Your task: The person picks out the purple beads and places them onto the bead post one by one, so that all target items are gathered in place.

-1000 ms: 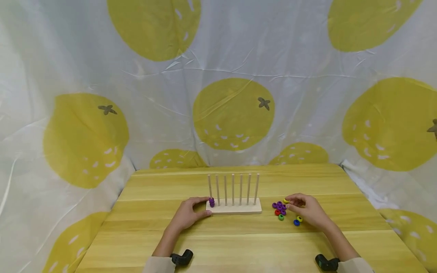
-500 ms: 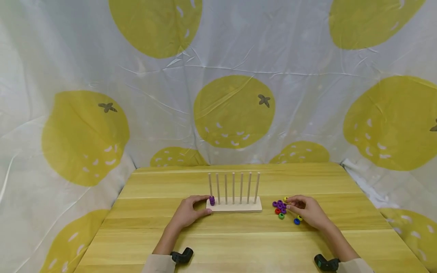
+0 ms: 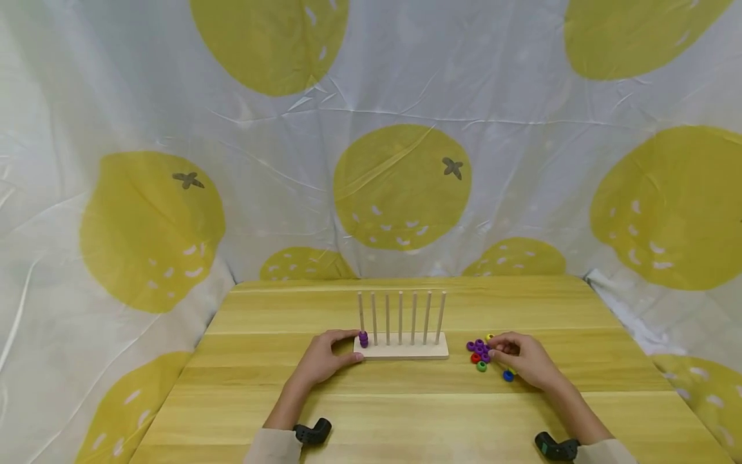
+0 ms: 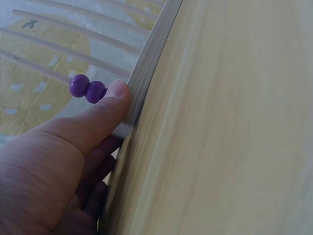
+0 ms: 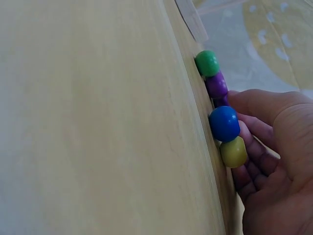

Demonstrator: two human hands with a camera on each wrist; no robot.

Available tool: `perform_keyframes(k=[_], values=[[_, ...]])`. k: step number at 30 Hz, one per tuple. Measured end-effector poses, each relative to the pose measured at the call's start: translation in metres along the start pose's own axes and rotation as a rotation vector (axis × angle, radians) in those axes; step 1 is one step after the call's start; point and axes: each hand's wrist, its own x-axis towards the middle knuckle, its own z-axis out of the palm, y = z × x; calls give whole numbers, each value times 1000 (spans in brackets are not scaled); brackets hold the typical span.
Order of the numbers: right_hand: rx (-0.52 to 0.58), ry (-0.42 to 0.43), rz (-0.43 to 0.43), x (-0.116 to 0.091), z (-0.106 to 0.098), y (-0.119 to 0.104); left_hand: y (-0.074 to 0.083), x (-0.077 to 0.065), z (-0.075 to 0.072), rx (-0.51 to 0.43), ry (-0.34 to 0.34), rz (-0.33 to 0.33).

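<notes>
My left hand (image 3: 324,357) grips the left end of the pale wooden pegboard base (image 3: 406,348), thumb along the front edge. Several upright pegs rise from this base, and a small stack of purple beads (image 4: 87,89) sits low on the leftmost one. To the right, my right hand (image 3: 524,359) pinches a purple bead (image 3: 489,348) at the edge of a bead cluster, between thumb and forefinger. A green bead (image 5: 207,63), a blue bead (image 5: 224,124) and a yellow bead (image 5: 234,152) lie close by. The hand partly hides the yellow one.
Other purple beads (image 3: 471,346) and a red bead (image 3: 475,358) lie in the cluster, with another yellow bead (image 3: 489,337) at its back. The wooden table (image 3: 406,419) reaches back to a lemon-print curtain (image 3: 400,187).
The right thumb and forefinger have drawn closer together around the purple bead. My left hand keeps its hold on the pegboard. The head view has shifted slightly.
</notes>
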Motion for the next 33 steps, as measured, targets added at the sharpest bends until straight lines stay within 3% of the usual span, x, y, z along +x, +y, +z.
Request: perform_keyframes(k=[22,33], values=[[-35,-3,62,0,2,-4,0,-1,0,12,-10,19],[-47,1,38,1,3,-5,0,0,0,10,-4,21]])
